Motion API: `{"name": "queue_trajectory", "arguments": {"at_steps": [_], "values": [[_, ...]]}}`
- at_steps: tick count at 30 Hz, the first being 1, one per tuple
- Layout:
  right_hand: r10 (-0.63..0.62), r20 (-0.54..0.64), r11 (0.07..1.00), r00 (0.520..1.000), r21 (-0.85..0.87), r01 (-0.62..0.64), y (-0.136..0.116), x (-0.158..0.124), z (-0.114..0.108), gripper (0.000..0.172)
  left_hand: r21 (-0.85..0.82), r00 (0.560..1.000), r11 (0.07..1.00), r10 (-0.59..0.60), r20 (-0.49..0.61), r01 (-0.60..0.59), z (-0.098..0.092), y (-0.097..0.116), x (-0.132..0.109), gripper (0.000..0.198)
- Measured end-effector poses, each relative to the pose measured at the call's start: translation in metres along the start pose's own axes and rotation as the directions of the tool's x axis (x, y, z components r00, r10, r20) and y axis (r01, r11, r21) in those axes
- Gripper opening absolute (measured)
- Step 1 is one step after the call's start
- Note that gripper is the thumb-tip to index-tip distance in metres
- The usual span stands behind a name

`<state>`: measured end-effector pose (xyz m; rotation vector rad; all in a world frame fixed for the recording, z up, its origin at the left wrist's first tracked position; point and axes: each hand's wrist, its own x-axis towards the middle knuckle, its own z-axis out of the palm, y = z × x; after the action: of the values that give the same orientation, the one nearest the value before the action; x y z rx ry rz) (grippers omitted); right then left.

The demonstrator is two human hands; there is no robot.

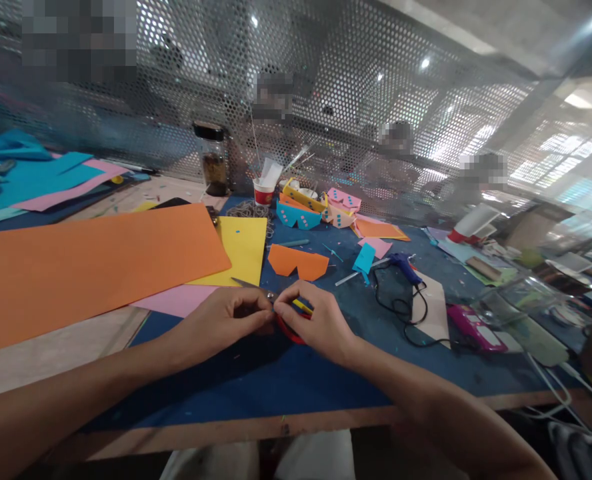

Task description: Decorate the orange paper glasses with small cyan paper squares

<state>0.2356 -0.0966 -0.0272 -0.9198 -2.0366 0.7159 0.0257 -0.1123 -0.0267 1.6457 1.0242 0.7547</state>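
Note:
My left hand (231, 320) and my right hand (321, 320) meet over the blue mat (216, 393). Thumb and forefinger are pinched together on each, fingertips nearly touching; whatever they hold is too small or hidden to name. Partly covered by the hands is a pair of scissors with red and yellow handles (293, 331), its blades (246, 283) pointing left. Whether a hand touches the scissors I cannot tell. Just beyond lies an orange paper glasses shape (299, 262). On the left, a large orange sheet (101, 267) overlaps a yellow sheet (249, 247) and a pink sheet (176, 300).
Blue dotted paper glasses (299, 216), a paper cup (263, 193) and a lidded jar (215, 163) stand along the perforated metal screen (326, 80). At right are a blue glue gun (405, 268) with its cord and a magenta device (476, 329). Other people sit beyond the screen.

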Motion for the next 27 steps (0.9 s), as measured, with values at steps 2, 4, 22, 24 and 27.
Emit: {"name": "queue_trajectory", "arguments": {"at_steps": [2,4,22,24,27], "values": [[0.007,-0.013,1.000,1.000,0.030,-0.006,0.0007,0.0007,0.0000,0.006,-0.044,1.000,0.999,-0.014,-0.009,0.013,0.0004,-0.0010,0.0009,0.025],[0.014,-0.016,0.998,1.000,0.056,-0.013,0.0009,0.0013,0.0000,0.006,-0.077,1.000,0.997,-0.018,-0.012,0.017,0.0004,-0.0020,0.0016,0.025],[0.092,-0.017,0.991,0.996,0.103,-0.090,-0.0034,0.0035,-0.0039,0.009,-0.026,0.997,0.998,0.051,-0.062,-0.053,-0.0031,0.0021,-0.0005,0.014],[0.088,-0.024,0.991,0.996,0.099,-0.085,-0.0028,0.0034,-0.0034,0.009,-0.054,0.997,0.997,0.052,-0.048,-0.055,-0.0031,0.0024,-0.0013,0.015],[0.078,-0.020,0.993,0.997,0.089,-0.076,-0.0025,0.0025,-0.0024,0.008,-0.062,0.998,0.997,0.047,-0.045,-0.050,-0.0025,0.0032,-0.0017,0.019]]}}
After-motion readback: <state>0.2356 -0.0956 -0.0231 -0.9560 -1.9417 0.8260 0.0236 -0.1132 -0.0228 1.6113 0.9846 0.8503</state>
